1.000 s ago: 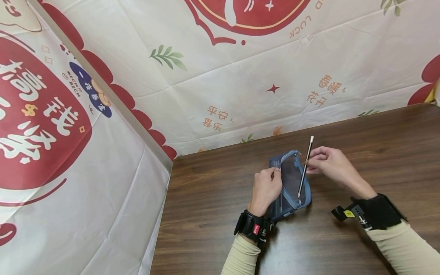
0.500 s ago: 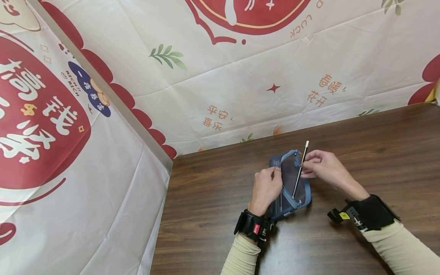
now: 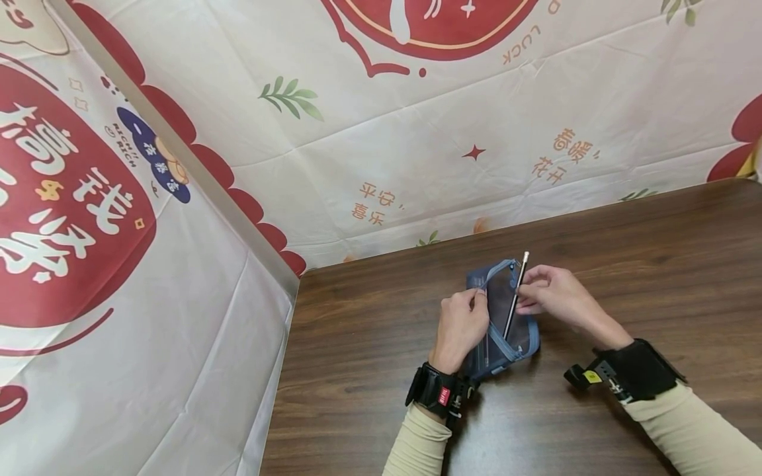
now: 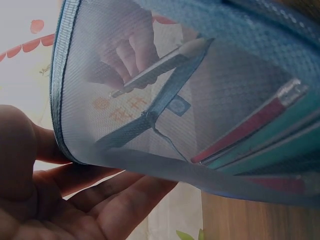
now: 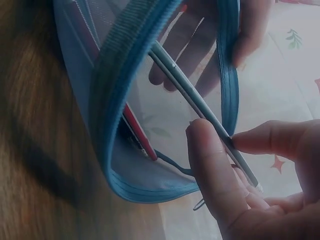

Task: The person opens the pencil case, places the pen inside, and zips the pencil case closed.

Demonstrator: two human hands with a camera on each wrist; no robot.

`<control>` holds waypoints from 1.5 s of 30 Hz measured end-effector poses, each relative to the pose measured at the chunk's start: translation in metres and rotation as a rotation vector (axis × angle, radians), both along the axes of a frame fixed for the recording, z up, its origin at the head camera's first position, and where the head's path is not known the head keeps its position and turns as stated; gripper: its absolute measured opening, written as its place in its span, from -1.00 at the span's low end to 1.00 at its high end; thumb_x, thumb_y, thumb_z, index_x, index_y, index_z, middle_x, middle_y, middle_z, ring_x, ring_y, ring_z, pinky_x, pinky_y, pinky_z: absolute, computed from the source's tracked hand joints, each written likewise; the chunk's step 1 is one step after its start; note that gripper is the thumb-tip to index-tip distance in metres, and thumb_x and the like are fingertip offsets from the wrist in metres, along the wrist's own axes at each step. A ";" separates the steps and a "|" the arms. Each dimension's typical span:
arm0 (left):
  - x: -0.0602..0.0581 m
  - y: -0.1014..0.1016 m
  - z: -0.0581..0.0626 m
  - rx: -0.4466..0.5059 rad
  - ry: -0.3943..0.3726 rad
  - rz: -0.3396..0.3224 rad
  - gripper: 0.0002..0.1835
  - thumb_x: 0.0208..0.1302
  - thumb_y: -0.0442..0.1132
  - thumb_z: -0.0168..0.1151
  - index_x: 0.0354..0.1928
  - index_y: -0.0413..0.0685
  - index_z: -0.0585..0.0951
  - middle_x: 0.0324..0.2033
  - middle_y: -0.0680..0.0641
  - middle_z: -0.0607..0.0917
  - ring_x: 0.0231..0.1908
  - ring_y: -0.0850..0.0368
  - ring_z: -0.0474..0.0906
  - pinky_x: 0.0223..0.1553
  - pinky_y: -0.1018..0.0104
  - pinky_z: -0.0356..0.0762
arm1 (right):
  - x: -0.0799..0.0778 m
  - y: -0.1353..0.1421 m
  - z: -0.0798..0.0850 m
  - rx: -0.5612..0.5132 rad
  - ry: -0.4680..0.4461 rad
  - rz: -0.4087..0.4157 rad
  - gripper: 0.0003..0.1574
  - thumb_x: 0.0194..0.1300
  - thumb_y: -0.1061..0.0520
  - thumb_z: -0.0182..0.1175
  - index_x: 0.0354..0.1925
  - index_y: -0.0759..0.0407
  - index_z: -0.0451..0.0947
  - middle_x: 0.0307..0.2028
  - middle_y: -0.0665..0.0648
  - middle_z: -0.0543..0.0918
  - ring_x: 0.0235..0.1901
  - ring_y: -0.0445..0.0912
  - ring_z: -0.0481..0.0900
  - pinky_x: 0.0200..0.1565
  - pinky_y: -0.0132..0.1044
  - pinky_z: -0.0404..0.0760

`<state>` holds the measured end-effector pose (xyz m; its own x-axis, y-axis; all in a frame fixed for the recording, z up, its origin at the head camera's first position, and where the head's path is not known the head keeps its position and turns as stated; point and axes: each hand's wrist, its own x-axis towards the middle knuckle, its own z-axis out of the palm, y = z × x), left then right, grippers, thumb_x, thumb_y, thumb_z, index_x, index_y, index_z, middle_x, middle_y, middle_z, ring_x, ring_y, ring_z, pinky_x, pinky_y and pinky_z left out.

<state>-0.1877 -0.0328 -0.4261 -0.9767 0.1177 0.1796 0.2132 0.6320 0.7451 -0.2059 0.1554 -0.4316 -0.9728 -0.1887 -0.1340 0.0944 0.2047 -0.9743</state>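
A blue mesh zip pouch (image 3: 532, 336) lies open on the table, its zipped rim (image 5: 114, 105) spread wide in the right wrist view. My left hand (image 3: 463, 324) pinches the pouch's left edge, with fingers behind the mesh. Between thumb and fingertips, my right hand (image 3: 559, 296) holds a dark pencil (image 3: 512, 309) with a white end. The pencil slants, white end up, its lower part within the pouch opening. Through the mesh in the left wrist view show a red pencil (image 4: 240, 129) and green ones (image 4: 272, 135) inside.
The pouch rests on a dark wood-grain table (image 3: 351, 357). White printed cloth (image 3: 333, 145) hangs behind the table's far edge, and another printed sheet (image 3: 202, 344) hangs on the left side. Both wrists wear black straps with cameras.
My right hand has moved left and slightly down, carrying the pencil further into the pouch opening. The left hand and the pouch have stayed in place.
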 end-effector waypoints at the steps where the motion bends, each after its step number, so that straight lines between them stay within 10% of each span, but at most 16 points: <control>1: 0.000 0.000 0.000 -0.002 -0.001 0.001 -0.57 0.38 -0.14 -0.06 -0.72 0.02 0.33 -0.81 0.11 0.16 -0.83 0.23 0.13 -0.79 0.42 0.05 | 0.000 0.000 0.000 0.001 -0.005 0.002 -0.57 0.30 0.30 0.06 -0.02 0.63 0.22 -0.44 0.18 0.72 -0.44 -0.03 0.70 -0.33 -0.20 0.70; 45: 0.000 -0.001 0.002 0.018 -0.012 0.010 -0.58 0.39 -0.14 -0.07 -0.70 0.03 0.38 -0.81 0.11 0.23 -0.82 0.25 0.19 -0.80 0.42 0.09 | 0.004 -0.009 -0.003 0.025 -0.079 0.083 -0.55 0.37 0.27 -0.04 0.07 0.63 0.21 -0.28 0.40 0.67 -0.33 0.07 0.70 -0.26 -0.13 0.69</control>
